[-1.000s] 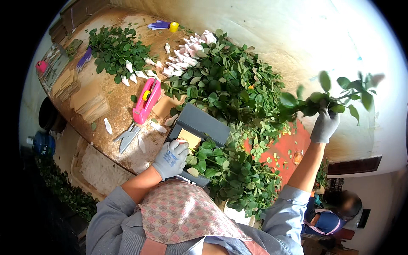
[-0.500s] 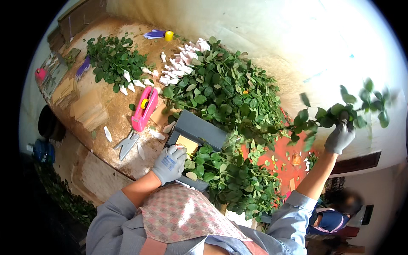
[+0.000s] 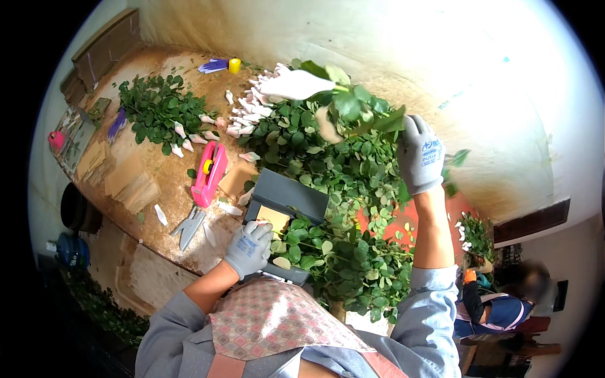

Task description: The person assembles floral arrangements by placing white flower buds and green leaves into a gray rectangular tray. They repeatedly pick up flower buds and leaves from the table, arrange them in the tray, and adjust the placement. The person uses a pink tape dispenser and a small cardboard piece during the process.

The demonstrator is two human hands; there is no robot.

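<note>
My gloved right hand point(image 3: 421, 154) is raised over the far side of the leaf pile, closed around a leafy rose stem point(image 3: 353, 104). A pale sleeve point(image 3: 299, 84) covers that stem's bud, which points left. My gloved left hand point(image 3: 249, 247) rests at the left edge of a dark grey box-like stand point(image 3: 293, 194), fingers curled by a piece of cardboard point(image 3: 272, 218). What those fingers grip, if anything, is hidden; a small white and red bit shows at their tips. Leafy stems point(image 3: 315, 242) lie across the stand toward the right.
A large pile of sleeved rose stems point(image 3: 328, 151) fills the middle of the table. To the left are a pink tape dispenser point(image 3: 210, 174), grey shears point(image 3: 188, 228), cardboard sheets point(image 3: 131, 179) and a smaller bunch point(image 3: 157, 110). A co-worker point(image 3: 504, 309) is at the lower right.
My right hand has come in from the far right toward the middle, bringing the rose stem with it; its sleeved bud now shows. My left hand stays at the stand.
</note>
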